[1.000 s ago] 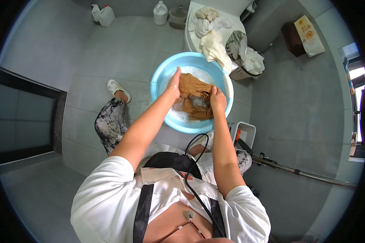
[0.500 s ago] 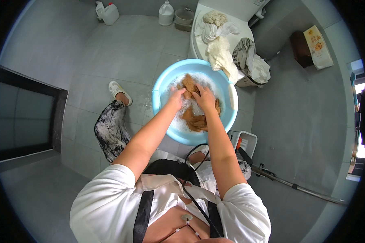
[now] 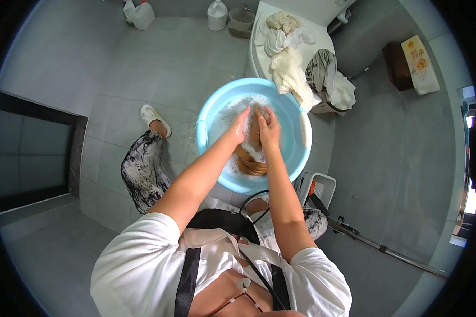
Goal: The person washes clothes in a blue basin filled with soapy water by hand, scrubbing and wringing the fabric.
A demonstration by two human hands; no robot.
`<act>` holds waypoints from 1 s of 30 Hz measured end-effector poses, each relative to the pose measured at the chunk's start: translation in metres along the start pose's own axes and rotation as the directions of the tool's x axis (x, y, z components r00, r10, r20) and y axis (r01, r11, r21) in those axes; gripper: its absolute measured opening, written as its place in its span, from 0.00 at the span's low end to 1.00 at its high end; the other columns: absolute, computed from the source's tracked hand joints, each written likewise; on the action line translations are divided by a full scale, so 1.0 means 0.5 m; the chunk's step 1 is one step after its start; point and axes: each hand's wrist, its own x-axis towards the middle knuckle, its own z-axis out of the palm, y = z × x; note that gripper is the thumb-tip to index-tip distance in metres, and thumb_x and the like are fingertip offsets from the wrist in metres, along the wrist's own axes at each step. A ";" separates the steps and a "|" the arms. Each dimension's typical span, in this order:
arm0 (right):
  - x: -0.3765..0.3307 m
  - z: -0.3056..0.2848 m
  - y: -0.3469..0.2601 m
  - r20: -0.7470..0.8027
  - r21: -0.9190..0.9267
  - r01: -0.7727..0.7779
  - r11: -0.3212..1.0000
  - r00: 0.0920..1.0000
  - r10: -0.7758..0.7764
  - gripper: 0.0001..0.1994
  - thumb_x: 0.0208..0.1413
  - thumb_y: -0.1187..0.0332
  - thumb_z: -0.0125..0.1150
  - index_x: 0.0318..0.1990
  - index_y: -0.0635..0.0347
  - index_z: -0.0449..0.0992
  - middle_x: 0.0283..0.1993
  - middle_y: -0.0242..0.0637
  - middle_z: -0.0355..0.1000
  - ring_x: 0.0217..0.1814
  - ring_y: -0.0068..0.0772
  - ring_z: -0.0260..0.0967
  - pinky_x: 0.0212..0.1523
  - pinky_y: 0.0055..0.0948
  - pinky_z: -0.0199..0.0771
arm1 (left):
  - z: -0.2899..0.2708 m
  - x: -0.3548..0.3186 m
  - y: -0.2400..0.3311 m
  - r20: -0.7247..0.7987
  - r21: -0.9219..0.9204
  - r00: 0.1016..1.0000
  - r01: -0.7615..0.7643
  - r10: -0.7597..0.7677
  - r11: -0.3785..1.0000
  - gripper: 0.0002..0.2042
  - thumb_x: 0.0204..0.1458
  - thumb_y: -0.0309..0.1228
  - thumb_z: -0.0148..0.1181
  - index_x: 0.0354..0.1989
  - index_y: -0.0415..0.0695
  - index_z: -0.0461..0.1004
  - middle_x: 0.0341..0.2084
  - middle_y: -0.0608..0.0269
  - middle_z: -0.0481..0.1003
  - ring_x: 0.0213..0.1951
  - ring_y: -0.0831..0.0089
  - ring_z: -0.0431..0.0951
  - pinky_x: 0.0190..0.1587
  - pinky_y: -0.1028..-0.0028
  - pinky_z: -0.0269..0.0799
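Note:
A light blue basin (image 3: 208, 105) of sudsy water stands on the floor in front of me. A wet brown cloth (image 3: 251, 165) lies partly in the water, and a strip of it rises between my hands. My left hand (image 3: 240, 126) is beside this strip with its fingers stretched out and wet suds on its palm side. On the other side, my right hand (image 3: 268, 128) has its thumb and fingers closed on the upper part of the cloth. Suds and the hands hide some of the cloth.
White and cream clothes (image 3: 288, 68) lie on the toilet lid (image 3: 259, 55), one draping to the basin rim. Beside it, a bin (image 3: 322, 108) holds grey and white clothes. Jugs (image 3: 217, 16) and a small bucket (image 3: 241, 22) stand behind. A metal pole (image 3: 375, 244) lies right.
My hands have come closer together and more upright, with the brown cloth drawn up between them. My left hand has moved right, and the cloth in the water has gathered toward me.

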 end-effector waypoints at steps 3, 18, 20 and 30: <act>-0.059 -0.005 -0.032 0.112 0.037 0.118 0.992 0.986 -0.121 0.16 0.50 0.73 0.49 0.49 0.61 0.67 0.44 0.43 0.69 0.46 0.31 0.66 0.47 0.26 0.64 | 0.000 0.003 0.011 0.073 -0.035 0.991 0.115 -0.112 0.993 0.20 0.49 0.49 0.48 0.39 0.44 0.69 0.34 0.58 0.71 0.36 0.66 0.71 0.40 0.66 0.68; -0.017 -0.032 0.010 -0.108 -0.367 -0.016 0.930 0.994 -0.026 0.14 0.52 0.60 0.48 0.34 0.63 0.71 0.30 0.54 0.69 0.33 0.53 0.67 0.38 0.40 0.65 | 0.059 -0.039 -0.048 -0.149 0.309 0.952 -0.211 0.266 0.928 0.11 0.53 0.37 0.47 0.29 0.42 0.68 0.23 0.65 0.69 0.26 0.75 0.68 0.31 0.75 0.65; 0.024 -0.052 0.083 -0.195 -0.119 -0.092 0.989 0.979 0.068 0.13 0.53 0.62 0.48 0.35 0.64 0.71 0.32 0.50 0.71 0.35 0.44 0.68 0.39 0.36 0.65 | 0.016 -0.007 -0.041 -0.109 0.450 0.924 -0.283 0.367 0.847 0.12 0.53 0.40 0.47 0.30 0.42 0.67 0.25 0.65 0.69 0.28 0.75 0.68 0.34 0.74 0.65; 0.013 -0.017 0.099 -0.185 -0.481 0.030 0.876 0.974 -0.134 0.21 0.46 0.63 0.57 0.48 0.60 0.68 0.48 0.49 0.65 0.50 0.45 0.63 0.49 0.35 0.62 | -0.073 0.023 -0.006 -0.140 0.371 0.906 -0.325 0.399 0.870 0.30 0.48 0.32 0.56 0.57 0.45 0.48 0.51 0.54 0.59 0.52 0.63 0.60 0.52 0.63 0.58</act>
